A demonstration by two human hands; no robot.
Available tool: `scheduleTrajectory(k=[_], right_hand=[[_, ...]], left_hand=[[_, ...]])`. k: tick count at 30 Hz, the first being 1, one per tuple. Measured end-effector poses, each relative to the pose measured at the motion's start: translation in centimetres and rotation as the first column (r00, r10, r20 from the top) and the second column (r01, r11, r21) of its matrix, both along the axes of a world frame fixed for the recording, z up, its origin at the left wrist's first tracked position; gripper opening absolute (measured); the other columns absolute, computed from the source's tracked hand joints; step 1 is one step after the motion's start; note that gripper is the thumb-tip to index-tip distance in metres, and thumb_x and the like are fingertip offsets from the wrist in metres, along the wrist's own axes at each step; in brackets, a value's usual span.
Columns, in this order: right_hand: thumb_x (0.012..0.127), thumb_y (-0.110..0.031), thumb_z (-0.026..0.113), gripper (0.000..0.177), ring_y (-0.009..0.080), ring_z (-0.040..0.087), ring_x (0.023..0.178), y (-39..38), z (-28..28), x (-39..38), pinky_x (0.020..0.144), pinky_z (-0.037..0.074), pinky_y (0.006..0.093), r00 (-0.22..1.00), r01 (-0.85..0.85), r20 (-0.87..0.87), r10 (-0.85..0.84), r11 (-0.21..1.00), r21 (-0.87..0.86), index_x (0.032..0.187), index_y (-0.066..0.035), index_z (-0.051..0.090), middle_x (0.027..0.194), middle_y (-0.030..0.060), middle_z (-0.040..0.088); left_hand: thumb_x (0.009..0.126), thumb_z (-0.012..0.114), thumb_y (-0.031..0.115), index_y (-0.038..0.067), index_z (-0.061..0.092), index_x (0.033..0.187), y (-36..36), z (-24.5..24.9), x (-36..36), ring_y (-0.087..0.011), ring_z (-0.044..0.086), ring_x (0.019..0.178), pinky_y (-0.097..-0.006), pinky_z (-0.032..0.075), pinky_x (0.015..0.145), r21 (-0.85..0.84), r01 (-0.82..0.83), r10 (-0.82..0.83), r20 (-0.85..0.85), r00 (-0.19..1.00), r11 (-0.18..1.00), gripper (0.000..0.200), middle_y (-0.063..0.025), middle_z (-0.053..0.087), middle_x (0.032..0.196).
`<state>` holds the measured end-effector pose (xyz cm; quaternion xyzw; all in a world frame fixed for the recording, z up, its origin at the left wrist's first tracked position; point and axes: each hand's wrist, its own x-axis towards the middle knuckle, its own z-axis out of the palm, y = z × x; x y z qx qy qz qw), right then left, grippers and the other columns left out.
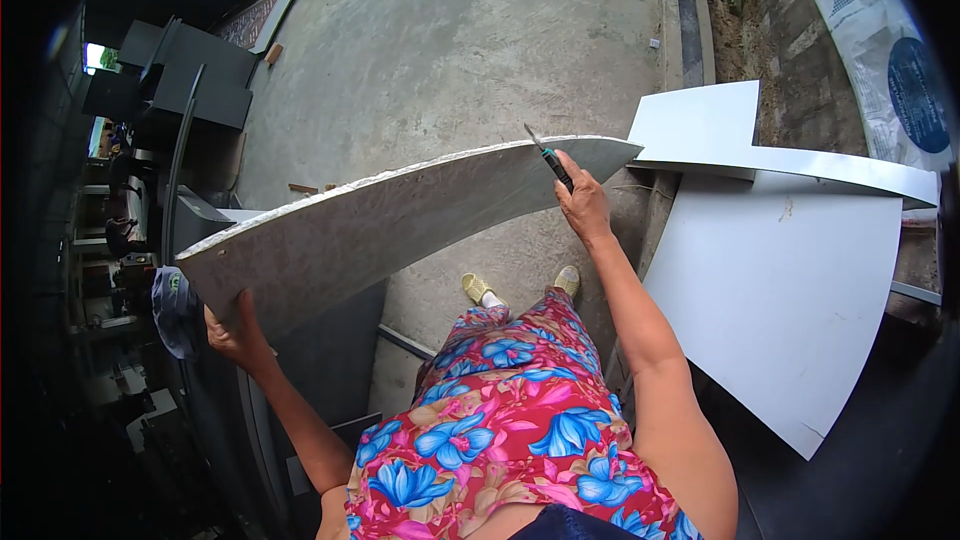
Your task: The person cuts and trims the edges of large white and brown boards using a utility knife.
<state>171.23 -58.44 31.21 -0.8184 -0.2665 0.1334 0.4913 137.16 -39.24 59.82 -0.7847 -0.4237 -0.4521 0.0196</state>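
Observation:
A long grey panel (370, 220) with a rough, pale upper edge stretches across in front of me, curved in this view. My left hand (238, 333) grips its lower left end, thumb on the near face. In my right hand (584, 202) is a knife (552, 162) with a black and teal handle, fingers wrapped round it. The blade points up and away, crossing the panel's edge near its right end. Part of the right hand overlaps the panel.
White sheets (780, 270) lie to my right beside a low wall. Dark cabinet-like boxes (205, 70) stand at the far left, with a grey cap (174, 310) near my left hand. Concrete floor (450, 50) spreads ahead, and a printed sack (880, 50) hangs at the upper right.

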Motion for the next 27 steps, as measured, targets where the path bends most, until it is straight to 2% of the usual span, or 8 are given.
scheduleTrajectory(k=[2, 5, 8, 11, 14, 17, 21, 27], right_hand=[[0.08, -0.022, 0.06, 0.049, 0.0331, 0.061, 0.082, 0.0, -0.7, 0.8, 0.072, 0.049, 0.0424, 1.0, -0.006, -0.008, 0.005, 0.997, -0.071, 0.127, -0.027, 0.049, 0.087, 0.0133, 0.06], [0.081, -0.019, 0.06, 0.049, 0.0322, 0.06, 0.083, -0.5, 1.5, 0.8, 0.073, 0.048, 0.0413, 0.995, -0.097, 0.006, 0.098, 0.994, -0.049, 0.128, -0.026, 0.048, 0.088, 0.0137, 0.06], [0.081, -0.02, 0.06, 0.049, 0.0316, 0.061, 0.084, -0.1, -3.7, 2.8, 0.073, 0.048, 0.0412, 1.0, -0.01, -0.018, 0.009, 0.997, -0.072, 0.128, -0.027, 0.048, 0.089, 0.0125, 0.061], [0.079, -0.022, 0.06, 0.048, 0.0315, 0.062, 0.082, 0.0, -3.1, 3.8, 0.072, 0.049, 0.0427, 0.999, -0.029, 0.036, 0.034, 0.993, -0.118, 0.126, -0.026, 0.05, 0.084, 0.0129, 0.06], [0.079, -0.021, 0.06, 0.048, 0.0319, 0.062, 0.083, -0.2, -2.0, 3.5, 0.072, 0.049, 0.0427, 0.995, -0.078, 0.05, 0.082, 0.995, -0.066, 0.126, -0.024, 0.05, 0.084, 0.0138, 0.061], [0.08, -0.022, 0.059, 0.048, 0.0333, 0.061, 0.084, 0.0, -7.4, 5.2, 0.073, 0.049, 0.043, 1.0, 0.002, -0.028, -0.004, 0.997, -0.079, 0.127, -0.024, 0.049, 0.085, 0.0152, 0.061], [0.08, -0.023, 0.06, 0.048, 0.0345, 0.061, 0.084, 0.2, -4.3, 4.4, 0.074, 0.049, 0.0434, 0.997, -0.077, 0.03, 0.077, 0.997, -0.004, 0.127, -0.025, 0.049, 0.086, 0.0167, 0.062], [0.08, -0.023, 0.059, 0.049, 0.0339, 0.06, 0.084, 1.2, -8.3, 5.8, 0.073, 0.049, 0.0434, 1.0, 0.011, -0.027, -0.014, 0.996, -0.089, 0.127, -0.027, 0.048, 0.086, 0.0144, 0.06]], left_hand=[[0.072, 0.076, 0.018, -0.001, 0.06, 0.085, -0.1, 0.2, 0.3, -0.0118, 0.056, 0.073, -0.0285, 0.045, 0.068, 0.026, -0.017, 0.018, -0.028, 0.999, 1.0, 0.028, -0.0037, 0.063, 0.081], [0.073, 0.075, 0.019, -0.001, 0.06, 0.087, 0.3, 0.2, -0.1, -0.0122, 0.056, 0.073, -0.0285, 0.045, 0.069, 0.051, -0.041, 0.045, -0.068, 0.997, 0.998, 0.029, -0.004, 0.063, 0.08], [0.073, 0.075, 0.021, -0.001, 0.06, 0.087, 0.5, 0.2, -0.3, -0.013, 0.057, 0.072, -0.0289, 0.045, 0.069, 0.031, -0.055, 0.057, -0.061, 0.997, 0.998, 0.03, -0.0043, 0.062, 0.079], [0.074, 0.074, 0.023, -0.001, 0.061, 0.087, 0.2, 0.4, 0.2, -0.0143, 0.057, 0.072, -0.0297, 0.045, 0.069, 0.04, -0.067, 0.069, -0.048, 0.996, 0.997, 0.031, -0.0048, 0.063, 0.079], [0.074, 0.073, 0.024, -0.001, 0.061, 0.087, 1.2, 0.4, -0.5, -0.0155, 0.058, 0.071, -0.0306, 0.045, 0.069, 0.043, -0.051, 0.055, -0.075, 0.996, 0.998, 0.031, -0.0054, 0.063, 0.079], [0.074, 0.073, 0.025, -0.001, 0.061, 0.087, 0.7, 0.5, 0.2, -0.0165, 0.058, 0.071, -0.031, 0.045, 0.069, 0.044, -0.067, 0.07, -0.077, 0.995, 0.997, 0.032, -0.0061, 0.063, 0.08], [0.074, 0.073, 0.026, -0.002, 0.061, 0.088, 1.6, 0.4, -0.5, -0.0176, 0.058, 0.071, -0.0317, 0.045, 0.069, 0.051, -0.116, 0.12, -0.083, 0.989, 0.992, 0.034, -0.0067, 0.063, 0.08], [0.074, 0.073, 0.027, -0.002, 0.061, 0.088, 1.1, 1.0, 0.9, -0.018, 0.059, 0.071, -0.032, 0.045, 0.069, 0.027, -0.087, 0.089, -0.072, 0.993, 0.996, 0.035, -0.007, 0.064, 0.08]])
